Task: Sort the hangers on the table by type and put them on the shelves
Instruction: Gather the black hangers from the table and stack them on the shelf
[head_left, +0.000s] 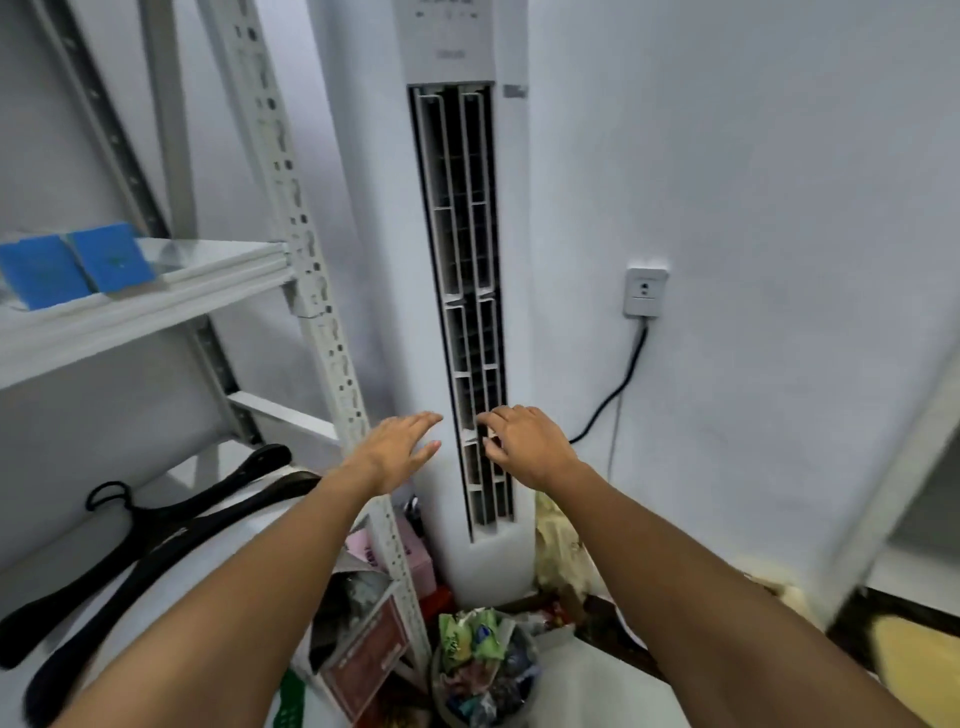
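At the foot of the white tower air conditioner (374, 312), both bare arms are stretched forward. The left hand (400, 447) is held flat with straight fingers and grips nothing. The right hand (524, 447) is seen near it with loosely curled fingers, also holding nothing, in front of the vent grille (462, 260).

Two black hangers (156, 545) are laid on the lower shelf board (218, 571) at left, side by side and close together, their right ends hidden by the left forearm. The perforated shelf post (306, 249) is set at that board's right edge, near the air conditioner. The narrow floor gap beyond the post is filled by a pink box (415, 556) and cartons. A waste bin (483, 670) stuffed with wrappers is seen between the forearms. Blue pads (78, 265) are laid on the upper shelf (156, 317). A black cable (618, 384) is hung from the wall socket (645, 291).
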